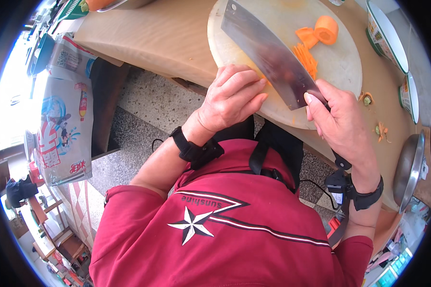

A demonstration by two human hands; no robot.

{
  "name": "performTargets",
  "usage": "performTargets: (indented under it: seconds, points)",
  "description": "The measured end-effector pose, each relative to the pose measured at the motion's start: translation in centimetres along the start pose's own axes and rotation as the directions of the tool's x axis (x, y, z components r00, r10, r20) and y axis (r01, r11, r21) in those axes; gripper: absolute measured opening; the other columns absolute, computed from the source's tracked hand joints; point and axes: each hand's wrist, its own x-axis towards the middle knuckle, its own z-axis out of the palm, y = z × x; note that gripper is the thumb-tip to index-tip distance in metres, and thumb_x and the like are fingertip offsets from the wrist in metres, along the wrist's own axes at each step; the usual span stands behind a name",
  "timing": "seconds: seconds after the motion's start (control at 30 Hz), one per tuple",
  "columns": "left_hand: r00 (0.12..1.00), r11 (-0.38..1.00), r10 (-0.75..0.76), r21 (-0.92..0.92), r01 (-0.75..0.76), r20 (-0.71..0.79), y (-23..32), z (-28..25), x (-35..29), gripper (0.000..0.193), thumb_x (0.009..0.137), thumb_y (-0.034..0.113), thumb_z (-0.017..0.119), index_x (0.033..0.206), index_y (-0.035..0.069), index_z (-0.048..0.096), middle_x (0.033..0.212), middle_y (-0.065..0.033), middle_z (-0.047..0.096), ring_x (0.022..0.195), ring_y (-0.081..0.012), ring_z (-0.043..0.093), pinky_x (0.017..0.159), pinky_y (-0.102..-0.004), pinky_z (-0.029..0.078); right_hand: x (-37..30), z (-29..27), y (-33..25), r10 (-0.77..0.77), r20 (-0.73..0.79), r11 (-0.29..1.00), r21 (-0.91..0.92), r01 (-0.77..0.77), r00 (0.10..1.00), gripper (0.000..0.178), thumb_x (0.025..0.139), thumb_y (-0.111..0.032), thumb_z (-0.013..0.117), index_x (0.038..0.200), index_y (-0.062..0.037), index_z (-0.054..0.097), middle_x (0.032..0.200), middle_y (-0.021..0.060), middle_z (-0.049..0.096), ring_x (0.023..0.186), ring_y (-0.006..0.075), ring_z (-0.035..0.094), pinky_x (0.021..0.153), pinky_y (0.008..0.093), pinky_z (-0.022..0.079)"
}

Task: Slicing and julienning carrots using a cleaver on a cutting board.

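With your right hand's [342, 117] fingers gripping the cleaver [273, 60] over the cutting board [341, 69], beside the carrot strips [305, 60], a slip could nick your left hand's [230, 98] nearby curled fingers, whose hold I cannot tell.

Broad cleaver [268, 55] over board [344, 64], carrot strips [306, 59], carrot stub [326, 30]

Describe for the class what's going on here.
A person's right hand grips a cleaver, its blade slanting over a round board. The left hand is curled beside the blade; what it may hold is hidden. To the blade's right lie carrot strips and a carrot chunk. Two scraps lie off the board.
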Motion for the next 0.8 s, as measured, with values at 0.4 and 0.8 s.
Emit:
performTargets:
  seconds: [0.4, 0.8]
  points:
    - [1.0, 1.0, 0.002, -0.002, -0.002, -0.006, -0.04, 0.19, -0.01, 0.022, 0.074, 0.007, 0.075, 0.094, -0.002, 0.071, 0.096, -0.0102, 0.062, 0.088, -0.0265, 0.063, 0.078, -0.0365, 0.05, -0.09, -0.06, 0.07, -0.01, 0.002, 1.0, -0.01, 0.01, 1.0, 0.021, 0.094, -0.011, 0.055, 0.083, 0.0051, 0.046, 0.062, 0.0192, 0.049, 0.051, 0.0266, 0.042, 0.052, 0.0374, 0.039]
    - [1.0, 1.0, -0.001, -0.001, 0.001, 0.001, 0.0, 0.02, 0.04, 0.022, 0.074, 0.006, 0.074, 0.094, -0.001, 0.071, 0.096, -0.0095, 0.061, 0.088, -0.0253, 0.063, 0.078, -0.0359, 0.049, 0.17, -0.18, -0.24, 0.041, 0.037, 0.998, 0.052, -0.042, 0.999, 0.023, 0.095, -0.012, 0.054, 0.081, 0.004, 0.044, 0.059, 0.0126, 0.045, 0.052, 0.017, 0.039, 0.05, 0.0355, 0.036]
